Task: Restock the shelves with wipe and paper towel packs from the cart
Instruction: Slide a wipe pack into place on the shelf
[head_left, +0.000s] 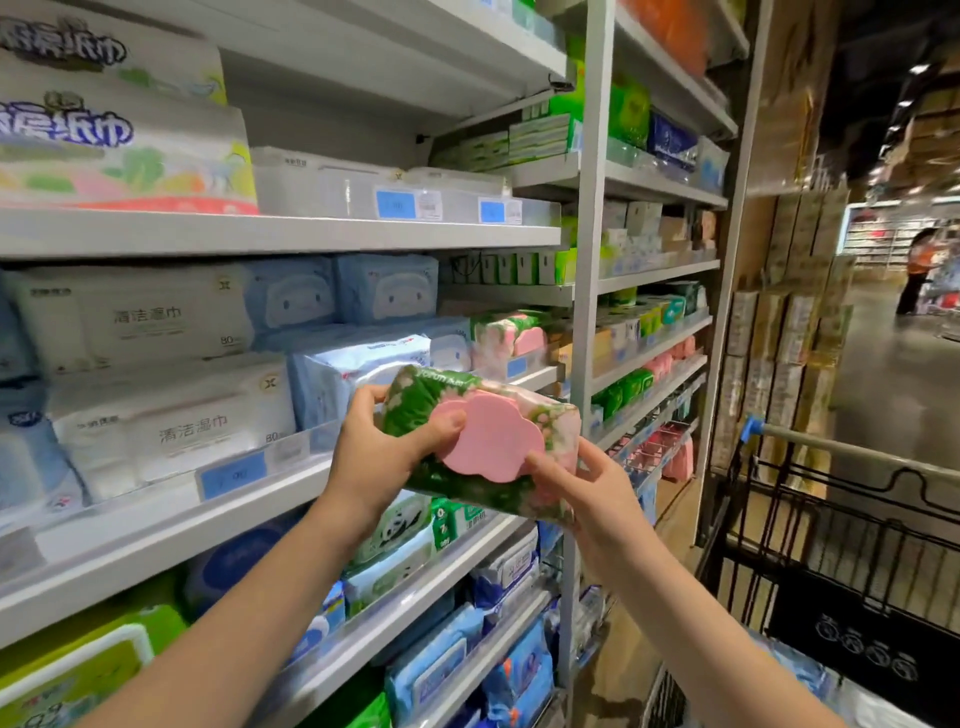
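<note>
The left hand (387, 452) and right hand (592, 499) are gripping the wipe pack (421, 402) by its ends, in front of the shelf edge (156, 525). The cart (841, 446) is standing right of the right hand.

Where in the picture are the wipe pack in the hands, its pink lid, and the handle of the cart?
wipe pack (421, 397): head view, green wrapper near its left end.
pink lid (491, 439): head view, middle of the flower-shaped flap.
cart handle (852, 449): head view, middle of the grey bar.
</note>
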